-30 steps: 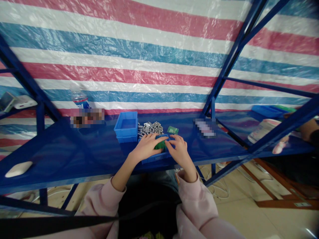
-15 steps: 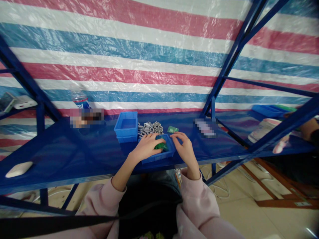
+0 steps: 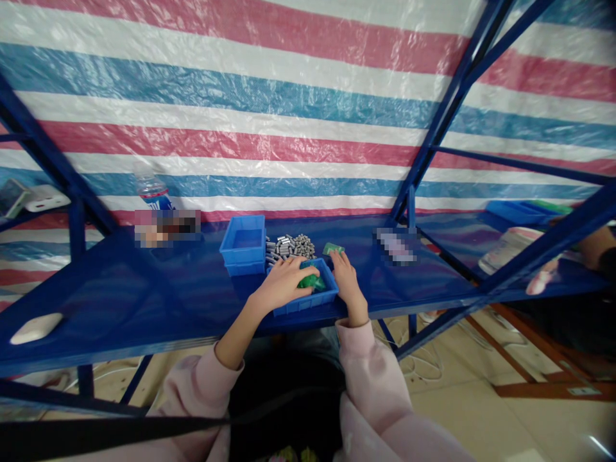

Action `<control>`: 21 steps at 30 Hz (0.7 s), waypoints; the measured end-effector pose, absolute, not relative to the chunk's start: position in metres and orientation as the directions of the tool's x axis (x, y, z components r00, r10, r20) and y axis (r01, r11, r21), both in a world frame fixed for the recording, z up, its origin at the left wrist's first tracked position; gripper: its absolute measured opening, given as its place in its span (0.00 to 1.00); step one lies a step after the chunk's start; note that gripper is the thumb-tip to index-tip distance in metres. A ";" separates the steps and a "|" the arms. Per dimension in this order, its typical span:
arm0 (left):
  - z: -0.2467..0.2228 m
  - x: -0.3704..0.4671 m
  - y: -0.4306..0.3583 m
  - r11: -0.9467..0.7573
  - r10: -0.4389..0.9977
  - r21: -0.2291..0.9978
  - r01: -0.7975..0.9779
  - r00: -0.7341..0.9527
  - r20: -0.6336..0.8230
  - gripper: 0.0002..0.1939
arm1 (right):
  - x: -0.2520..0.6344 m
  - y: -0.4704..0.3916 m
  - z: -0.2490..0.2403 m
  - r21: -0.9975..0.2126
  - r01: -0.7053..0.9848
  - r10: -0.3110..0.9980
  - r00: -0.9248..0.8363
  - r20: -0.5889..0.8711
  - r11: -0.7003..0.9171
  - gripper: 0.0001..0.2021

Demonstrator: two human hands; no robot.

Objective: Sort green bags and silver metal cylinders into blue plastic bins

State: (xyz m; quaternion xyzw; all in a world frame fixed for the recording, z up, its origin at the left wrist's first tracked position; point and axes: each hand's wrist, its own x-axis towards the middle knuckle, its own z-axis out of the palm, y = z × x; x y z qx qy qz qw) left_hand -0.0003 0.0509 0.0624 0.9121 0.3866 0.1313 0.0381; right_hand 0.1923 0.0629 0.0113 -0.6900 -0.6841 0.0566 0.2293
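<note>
A blue bin [image 3: 308, 303] near the table's front edge holds green pieces [image 3: 312, 282]. My left hand [image 3: 285, 282] reaches over its left side, fingers curved round the green pieces; whether it grips one is hidden. To the right of the bin, my right hand [image 3: 342, 273] has its fingertips at the near edge of a flat green packet [image 3: 332, 248] on the table. Behind the bin lies a pile of silvery metal cylinders [image 3: 292, 246]. Stacked blue bins [image 3: 244, 247] stand left of the pile.
On the blue table [image 3: 187, 301] are a bottle [image 3: 154, 192] at the back left, a pale oval object [image 3: 36, 328] at the left and a blurred flat object [image 3: 395, 246] at the right. Another person's arm [image 3: 591, 247] shows at the far right, by a blue tray [image 3: 514, 213].
My right hand has moved from the bin's right rim to the green packet, and its fingers now reach forward. The left hand has hardly moved.
</note>
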 end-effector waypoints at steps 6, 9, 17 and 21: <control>0.062 -0.001 0.051 -0.699 0.714 0.181 0.691 0.667 0.212 0.16 | 0.189 0.059 0.018 -0.359 0.930 0.945 0.183 0.271 -0.077 0.18; 0.062 -0.001 0.051 -0.701 0.712 0.182 0.689 0.668 0.216 0.15 | 0.191 0.054 0.024 -0.366 0.919 0.939 0.246 0.242 -0.147 0.19; 0.062 0.000 0.051 -0.702 0.711 0.183 0.688 0.662 0.236 0.15 | 0.199 0.044 0.028 -0.339 0.931 0.949 0.222 0.224 -0.138 0.19; 0.062 0.000 0.051 -0.696 0.717 0.182 0.695 0.658 0.229 0.15 | 0.201 0.042 0.024 -0.353 0.930 0.947 0.200 0.252 -0.103 0.16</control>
